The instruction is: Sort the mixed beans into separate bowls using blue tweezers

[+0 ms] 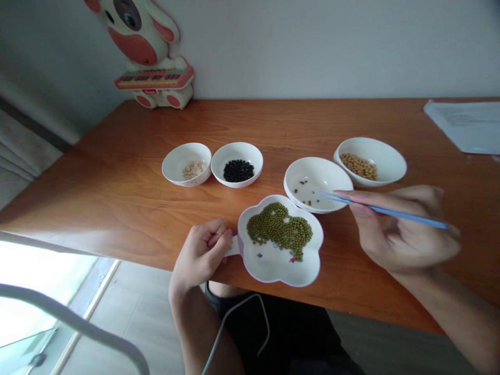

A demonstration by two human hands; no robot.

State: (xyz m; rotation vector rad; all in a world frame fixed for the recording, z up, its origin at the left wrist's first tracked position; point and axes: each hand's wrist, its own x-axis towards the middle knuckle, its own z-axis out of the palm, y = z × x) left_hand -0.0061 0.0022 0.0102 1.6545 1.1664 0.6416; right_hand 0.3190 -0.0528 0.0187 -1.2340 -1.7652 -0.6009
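Observation:
My left hand (203, 250) grips the small handle of a flower-shaped white plate (273, 268) at the table's front edge; the plate carries a heap of green mung beans (281, 229). My right hand (402, 229) holds blue chopsticks (390, 211), their tips reaching over a white bowl (317, 183) that contains a few green beans. That bowl sits just behind and to the right of the plate.
Three more white bowls stand on the wooden table (117, 182): pale seeds (186, 164), black beans (237, 164), soybeans (370, 161). A toy dog keyboard (150, 57) leans on the wall at the back left. Papers (466, 125) lie at the far right.

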